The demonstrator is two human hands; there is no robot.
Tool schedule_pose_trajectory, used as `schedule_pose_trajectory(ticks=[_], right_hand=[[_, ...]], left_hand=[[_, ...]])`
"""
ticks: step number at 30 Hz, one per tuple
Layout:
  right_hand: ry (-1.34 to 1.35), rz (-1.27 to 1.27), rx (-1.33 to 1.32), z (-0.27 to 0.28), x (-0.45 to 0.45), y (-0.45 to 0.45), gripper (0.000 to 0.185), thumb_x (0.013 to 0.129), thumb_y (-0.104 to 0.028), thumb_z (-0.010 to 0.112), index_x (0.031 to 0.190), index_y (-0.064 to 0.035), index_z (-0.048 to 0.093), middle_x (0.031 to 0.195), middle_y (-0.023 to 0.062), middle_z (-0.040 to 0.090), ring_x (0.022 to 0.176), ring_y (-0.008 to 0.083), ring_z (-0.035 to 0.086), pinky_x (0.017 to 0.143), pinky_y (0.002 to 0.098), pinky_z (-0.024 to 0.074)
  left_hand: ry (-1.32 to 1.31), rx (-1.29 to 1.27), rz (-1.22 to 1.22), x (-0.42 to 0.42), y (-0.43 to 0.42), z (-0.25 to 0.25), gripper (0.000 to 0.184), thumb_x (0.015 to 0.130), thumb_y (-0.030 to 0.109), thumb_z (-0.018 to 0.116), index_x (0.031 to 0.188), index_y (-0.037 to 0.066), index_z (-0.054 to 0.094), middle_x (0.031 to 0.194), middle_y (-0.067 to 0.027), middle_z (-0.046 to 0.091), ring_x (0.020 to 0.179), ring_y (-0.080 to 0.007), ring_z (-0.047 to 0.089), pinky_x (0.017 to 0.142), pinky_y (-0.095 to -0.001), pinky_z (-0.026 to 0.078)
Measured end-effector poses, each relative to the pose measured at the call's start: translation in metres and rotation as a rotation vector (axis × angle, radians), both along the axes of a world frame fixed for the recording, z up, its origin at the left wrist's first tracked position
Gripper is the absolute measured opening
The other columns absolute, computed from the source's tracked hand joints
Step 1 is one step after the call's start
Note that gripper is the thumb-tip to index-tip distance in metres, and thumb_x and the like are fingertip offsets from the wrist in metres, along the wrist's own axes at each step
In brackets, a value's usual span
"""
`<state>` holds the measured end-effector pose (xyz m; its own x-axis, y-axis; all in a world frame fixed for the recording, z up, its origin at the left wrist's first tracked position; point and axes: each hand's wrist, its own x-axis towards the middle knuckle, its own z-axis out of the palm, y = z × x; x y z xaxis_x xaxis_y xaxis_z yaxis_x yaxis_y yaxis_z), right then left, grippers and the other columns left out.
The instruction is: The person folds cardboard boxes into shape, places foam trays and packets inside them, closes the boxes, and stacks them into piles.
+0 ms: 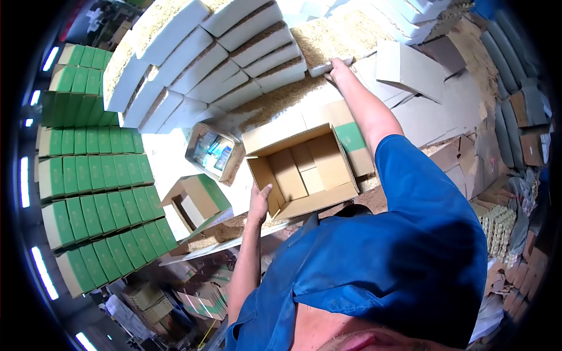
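Observation:
An open cardboard box (310, 161) tilts toward me at the table's front, showing its bare inside and bottom flaps. My left hand (259, 202) grips its left wall, thumb over the edge and fingers outside. Stretched far forward, my right hand (339, 69) is closed on the end of a small white slab-like piece (329, 67), beside loose pale shavings (345, 38). A green-and-brown carton flap (351, 137) lies under my right forearm.
White shavings-topped blocks (193, 64) stand stacked at the back left. Green cartons (99, 175) fill rows on the left. A small box of packets (213, 153) and an open green carton (196, 205) sit on the table. Cardboard sheets (433, 99) lie at right.

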<state>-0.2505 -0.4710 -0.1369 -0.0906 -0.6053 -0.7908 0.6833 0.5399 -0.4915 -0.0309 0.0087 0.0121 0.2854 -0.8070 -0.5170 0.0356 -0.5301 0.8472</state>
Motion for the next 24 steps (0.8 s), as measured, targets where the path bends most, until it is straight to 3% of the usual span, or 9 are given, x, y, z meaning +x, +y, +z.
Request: schedule_pose_trajectory(ticks=[2,3,5,6,11,17,20,22,24], right_hand=[[0.145,-0.075,-0.028,-0.032,0.006,-0.018,0.053,0.077,-0.009,0.071,0.124,0.0059,0.052,0.125,0.018,0.058,0.108,0.0281,0.059,0.091,0.0355,0.0482],[0.145,-0.072,-0.03,-0.035,0.012,-0.027,0.053,0.077,-0.009,0.071,0.124,0.0059,0.052,0.125,0.018,0.058,0.108,0.0281,0.059,0.091,0.0355,0.0482],[0.28,-0.113,0.196,-0.041,0.016,-0.04,0.046,0.076,-0.024,0.069,0.113,0.0018,0.056,0.122,0.0203,0.058,0.103,0.0308,0.055,0.093,0.0437,0.0443],[0.33,-0.181,0.204,-0.038,0.019,-0.041,0.042,0.071,-0.022,0.07,0.1,0.005,0.058,0.111,0.0213,0.06,0.092,0.0293,0.054,0.086,0.0369,0.0465],[0.26,-0.237,0.168,-0.007,0.011,-0.021,0.04,0.069,-0.021,0.071,0.097,0.0043,0.059,0.109,0.0205,0.061,0.091,0.0289,0.054,0.085,0.0369,0.0463],[0.136,-0.25,0.036,-0.038,0.003,-0.027,0.046,0.07,-0.023,0.078,0.106,-0.0014,0.058,0.112,0.0171,0.06,0.1,0.0288,0.054,0.089,0.0382,0.0444],[0.201,-0.082,0.022,0.004,-0.006,-0.001,0.052,0.072,-0.026,0.078,0.113,-0.004,0.056,0.116,0.0148,0.057,0.107,0.0269,0.051,0.091,0.0399,0.043],[0.032,0.085,-0.032,0.007,-0.016,-0.001,0.055,0.073,-0.027,0.077,0.117,-0.0036,0.055,0.119,0.0139,0.055,0.11,0.0263,0.049,0.092,0.0408,0.042],[0.097,0.083,-0.07,0.003,-0.017,-0.004,0.053,0.073,-0.027,0.077,0.116,-0.0037,0.055,0.117,0.0148,0.055,0.108,0.0269,0.05,0.091,0.0415,0.0431]], left_hand=[[-0.025,0.006,-0.023,-0.002,-0.002,0.006,0.046,0.092,0.009,0.053,0.135,-0.004,0.043,0.128,-0.0181,0.056,0.118,-0.0275,0.053,0.105,-0.0357,0.037],[-0.047,0.002,-0.039,-0.003,-0.002,0.007,0.046,0.092,0.009,0.053,0.135,-0.004,0.043,0.128,-0.018,0.056,0.118,-0.0276,0.053,0.105,-0.0357,0.037],[-0.033,-0.005,-0.03,-0.002,-0.002,0.006,0.046,0.091,0.009,0.053,0.135,-0.004,0.043,0.128,-0.018,0.057,0.118,-0.0275,0.053,0.105,-0.0357,0.037],[-0.019,-0.009,-0.021,-0.003,-0.001,0.007,0.047,0.091,0.008,0.053,0.135,-0.004,0.043,0.128,-0.018,0.057,0.118,-0.0275,0.053,0.105,-0.0356,0.037],[-0.004,0.014,-0.026,0.001,0.002,0.001,0.047,0.091,0.009,0.053,0.135,-0.004,0.043,0.128,-0.018,0.057,0.117,-0.0272,0.053,0.104,-0.0356,0.038],[0.031,0.031,0.009,-0.001,0.003,0.001,0.047,0.091,0.009,0.054,0.135,-0.003,0.044,0.127,-0.0176,0.057,0.116,-0.027,0.054,0.104,-0.0359,0.039],[0.024,0.041,0.032,0.003,0.006,-0.005,0.046,0.091,0.011,0.055,0.134,-0.003,0.045,0.126,-0.0175,0.057,0.115,-0.0266,0.054,0.103,-0.0361,0.039],[0.016,0.057,0.033,0.005,0.008,-0.008,0.046,0.091,0.012,0.055,0.133,-0.003,0.045,0.126,-0.0176,0.057,0.115,-0.0264,0.054,0.103,-0.0362,0.039],[0.037,0.034,0.009,0.005,0.006,-0.009,0.045,0.091,0.013,0.055,0.132,-0.004,0.046,0.125,-0.0177,0.058,0.115,-0.0262,0.054,0.102,-0.0361,0.039]])
